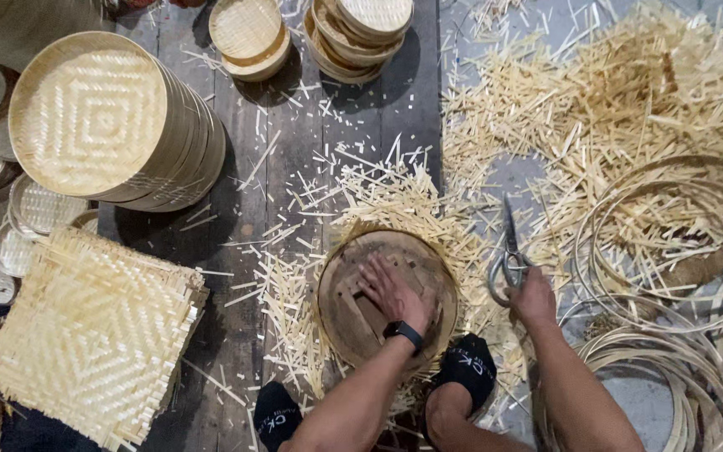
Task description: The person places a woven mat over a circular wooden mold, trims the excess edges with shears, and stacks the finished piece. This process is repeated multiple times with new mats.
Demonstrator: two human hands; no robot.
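While left hand [391,290] presses basket [387,297], right hand [534,295] grips scissors [508,255].

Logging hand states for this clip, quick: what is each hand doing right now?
Left hand: open, palm pressed flat on the round wooden mould.
Right hand: closed, holding the scissors, blades pointing away.

A round wooden mould [353,310], brown and worn, is laid flat on the dark plank floor [294,142], with pale woven bamboo showing round its rim. It is pressed from above by the left hand [391,293], palm down, fingers spread. Just right of the mould, 1 pair of metal scissors [508,255] is gripped by the right hand [533,297], blades closed and pointed away from the person. Cut bamboo strips [395,201] are heaped against the mould's far edge.
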